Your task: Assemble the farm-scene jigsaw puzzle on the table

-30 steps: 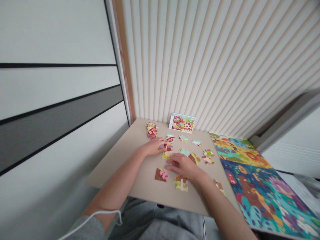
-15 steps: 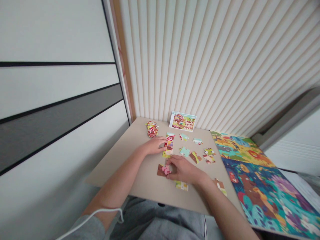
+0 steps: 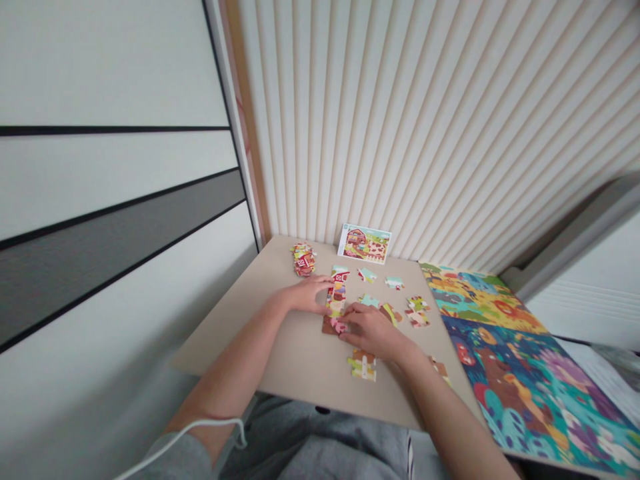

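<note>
One beige tabletop (image 3: 297,363) fronts a pleated backdrop (image 3: 390,120), left hand (image 3: 307,295) spread, right hand (image 3: 371,329) pinching a pig piece (image 3: 331,326).

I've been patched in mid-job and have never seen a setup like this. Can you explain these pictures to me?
There is no machine: these are a person's two bare hands, seen by one head-worn camera looking forward and down. On the table are a pile of puzzle pieces, loose pieces and a farm picture card. Bright animal pictures lie to the right.

The left hand has spread fingers at the left edge of a strip of pieces. The right hand has fingertips at the pig piece, just below that strip; whether they interlock is too small to tell.
</note>
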The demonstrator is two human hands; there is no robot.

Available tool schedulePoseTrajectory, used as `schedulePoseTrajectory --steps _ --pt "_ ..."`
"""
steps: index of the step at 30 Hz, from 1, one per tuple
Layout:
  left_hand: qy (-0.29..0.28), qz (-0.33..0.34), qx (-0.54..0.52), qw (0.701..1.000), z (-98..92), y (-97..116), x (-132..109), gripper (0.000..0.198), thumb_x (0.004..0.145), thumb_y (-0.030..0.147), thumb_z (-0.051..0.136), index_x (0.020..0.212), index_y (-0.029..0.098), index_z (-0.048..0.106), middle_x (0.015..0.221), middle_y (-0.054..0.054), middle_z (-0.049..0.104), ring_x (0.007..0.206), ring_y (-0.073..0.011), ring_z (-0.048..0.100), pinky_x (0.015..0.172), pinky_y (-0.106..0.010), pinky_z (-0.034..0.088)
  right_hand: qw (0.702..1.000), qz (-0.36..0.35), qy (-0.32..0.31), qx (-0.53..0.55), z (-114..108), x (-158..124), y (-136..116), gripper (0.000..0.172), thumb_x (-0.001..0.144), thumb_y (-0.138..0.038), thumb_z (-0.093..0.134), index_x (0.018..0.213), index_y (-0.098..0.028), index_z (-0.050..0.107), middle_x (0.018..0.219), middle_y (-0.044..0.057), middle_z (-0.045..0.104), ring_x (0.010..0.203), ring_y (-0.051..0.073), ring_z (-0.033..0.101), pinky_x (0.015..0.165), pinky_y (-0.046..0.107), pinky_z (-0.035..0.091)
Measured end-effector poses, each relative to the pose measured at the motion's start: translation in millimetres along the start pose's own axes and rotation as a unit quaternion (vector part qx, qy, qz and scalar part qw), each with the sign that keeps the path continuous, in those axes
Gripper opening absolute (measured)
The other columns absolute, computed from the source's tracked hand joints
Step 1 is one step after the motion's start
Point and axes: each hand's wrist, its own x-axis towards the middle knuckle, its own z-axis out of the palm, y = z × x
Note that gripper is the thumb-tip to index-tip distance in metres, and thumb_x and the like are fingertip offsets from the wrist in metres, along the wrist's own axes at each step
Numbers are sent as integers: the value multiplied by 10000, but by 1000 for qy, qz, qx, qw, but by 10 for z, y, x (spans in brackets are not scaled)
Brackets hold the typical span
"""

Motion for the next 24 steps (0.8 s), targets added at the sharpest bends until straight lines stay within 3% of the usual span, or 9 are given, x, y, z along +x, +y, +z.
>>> schedulePoseTrajectory --steps 8,17,24 --pt "-28 -20 -14 999 9 -30 -10 891 721 632 774 1464 236 485 1561 -153 388 1440 -336 367 1191 -464 300 1000 -9 -8 -12 2 -8 -4 210 927 -392 645 1034 -245 751 1099 58 645 963 187 629 885 301 447" --pt "-39 -26 -18 999 -47 51 2 913 714 648 769 1477 246 469 1563 -141 387 1439 -337 364 1193 -450 296 995 -18 -28 -89 9 -6 -90 335 1023 -397 471 990 -228 758 980 59 646 839 159 609 796 283 420" --pt "-36 -28 -11 999 -69 87 -2 883 724 649 759 1461 244 491 1555 -136 394 1420 -338 389 1181 -441 323 996 -11 8 -88 124 28 -161 330 1025 -369 475 992 -197 754 923 72 652 826 161 610 783 272 415"
